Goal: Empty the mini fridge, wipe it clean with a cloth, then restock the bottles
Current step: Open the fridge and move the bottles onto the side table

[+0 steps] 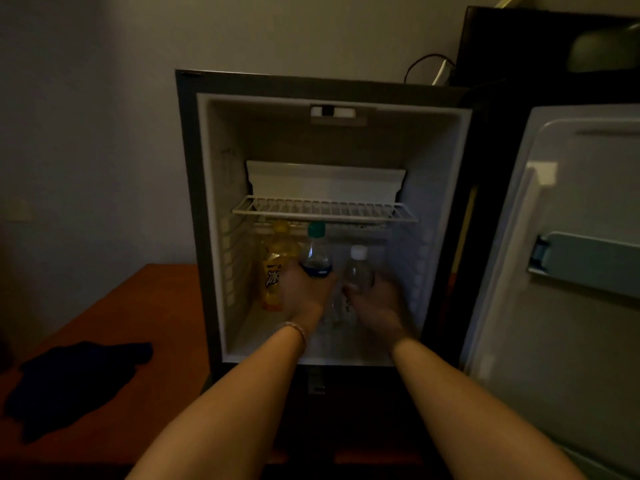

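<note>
Under the wire shelf (325,210), left hand (304,292) grips the green-capped bottle (316,252) and right hand (375,299) wraps the white-capped bottle (358,268)

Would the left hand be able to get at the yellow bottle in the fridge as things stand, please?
Probably not at once: the left hand is closed around the green-capped bottle. The yellow bottle stands right beside it, unblocked in front.
</note>
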`<act>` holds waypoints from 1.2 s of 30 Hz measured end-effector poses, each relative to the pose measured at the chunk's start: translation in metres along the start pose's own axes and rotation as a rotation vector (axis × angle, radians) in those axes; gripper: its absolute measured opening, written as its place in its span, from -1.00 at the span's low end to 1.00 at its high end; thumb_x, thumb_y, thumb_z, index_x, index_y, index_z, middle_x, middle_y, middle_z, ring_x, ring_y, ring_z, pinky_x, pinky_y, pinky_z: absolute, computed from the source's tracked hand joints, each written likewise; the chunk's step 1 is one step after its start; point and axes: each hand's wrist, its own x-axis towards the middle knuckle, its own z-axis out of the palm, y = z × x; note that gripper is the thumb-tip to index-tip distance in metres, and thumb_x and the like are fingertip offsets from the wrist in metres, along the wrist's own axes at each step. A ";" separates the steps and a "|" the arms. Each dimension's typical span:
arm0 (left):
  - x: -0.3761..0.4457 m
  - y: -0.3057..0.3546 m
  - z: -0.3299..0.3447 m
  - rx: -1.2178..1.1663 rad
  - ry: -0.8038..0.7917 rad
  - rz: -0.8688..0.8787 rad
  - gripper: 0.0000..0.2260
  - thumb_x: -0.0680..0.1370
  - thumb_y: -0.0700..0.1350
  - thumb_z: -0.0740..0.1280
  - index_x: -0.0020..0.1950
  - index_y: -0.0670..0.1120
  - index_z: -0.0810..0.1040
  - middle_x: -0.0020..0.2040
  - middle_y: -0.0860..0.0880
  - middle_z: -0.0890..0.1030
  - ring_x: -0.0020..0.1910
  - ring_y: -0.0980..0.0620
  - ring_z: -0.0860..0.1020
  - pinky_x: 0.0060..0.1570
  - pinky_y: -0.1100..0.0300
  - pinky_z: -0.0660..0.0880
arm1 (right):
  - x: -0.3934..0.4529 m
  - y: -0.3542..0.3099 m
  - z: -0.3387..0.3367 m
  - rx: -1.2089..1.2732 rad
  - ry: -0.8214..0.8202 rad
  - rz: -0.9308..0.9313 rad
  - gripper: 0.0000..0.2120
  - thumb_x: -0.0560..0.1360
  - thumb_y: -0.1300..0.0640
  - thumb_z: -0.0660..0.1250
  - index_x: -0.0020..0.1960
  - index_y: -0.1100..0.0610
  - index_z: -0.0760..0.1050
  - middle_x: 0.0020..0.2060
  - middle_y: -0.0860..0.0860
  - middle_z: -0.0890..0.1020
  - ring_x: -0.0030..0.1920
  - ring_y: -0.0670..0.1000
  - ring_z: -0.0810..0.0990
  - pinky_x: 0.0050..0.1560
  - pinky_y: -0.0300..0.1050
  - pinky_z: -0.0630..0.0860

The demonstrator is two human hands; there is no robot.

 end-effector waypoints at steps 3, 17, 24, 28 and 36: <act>-0.023 0.002 -0.026 0.007 -0.019 0.040 -0.57 0.33 0.02 0.59 0.12 -0.06 0.62 0.04 -0.02 0.69 0.02 -0.02 0.64 -0.14 0.25 0.41 | -0.024 -0.009 -0.005 0.025 -0.031 0.007 -0.75 0.45 -0.11 0.39 -0.06 0.08 0.57 -0.13 0.07 0.68 -0.09 0.11 0.66 -0.08 0.02 0.60; -0.054 -0.019 -0.193 0.118 0.094 0.215 -0.57 0.30 0.08 0.60 0.06 0.04 0.51 -0.02 0.09 0.60 -0.05 0.18 0.59 -0.05 0.19 0.64 | -0.126 -0.092 0.031 0.211 -0.209 -0.256 -0.62 0.36 -0.03 0.56 0.10 0.06 0.58 -0.06 -0.10 0.66 -0.06 -0.15 0.62 -0.14 -0.26 0.53; -0.005 -0.054 -0.274 0.189 0.247 0.176 -0.53 0.31 0.05 0.62 0.10 -0.03 0.52 0.02 0.03 0.62 -0.02 0.11 0.60 -0.03 0.23 0.61 | -0.143 -0.149 0.119 0.275 -0.417 -0.347 -0.59 0.37 0.00 0.57 0.15 0.05 0.55 -0.07 -0.13 0.63 -0.07 -0.20 0.59 -0.16 -0.36 0.46; 0.036 -0.078 -0.303 0.214 0.298 0.142 -0.53 0.31 0.08 0.61 0.10 -0.01 0.52 0.05 0.01 0.63 -0.01 0.09 0.61 0.00 0.15 0.63 | -0.134 -0.177 0.174 0.276 -0.458 -0.328 -0.58 0.37 0.01 0.57 0.17 0.07 0.55 -0.05 -0.12 0.61 -0.05 -0.15 0.58 -0.18 -0.37 0.42; 0.132 -0.123 -0.322 0.182 0.322 0.094 -0.55 0.31 0.02 0.63 0.07 0.02 0.50 0.05 -0.01 0.63 -0.01 0.09 0.61 0.01 0.16 0.62 | -0.076 -0.213 0.272 0.312 -0.355 -0.167 -0.64 0.34 0.03 0.58 0.07 0.08 0.59 0.00 -0.01 0.66 0.03 -0.03 0.61 -0.07 -0.18 0.49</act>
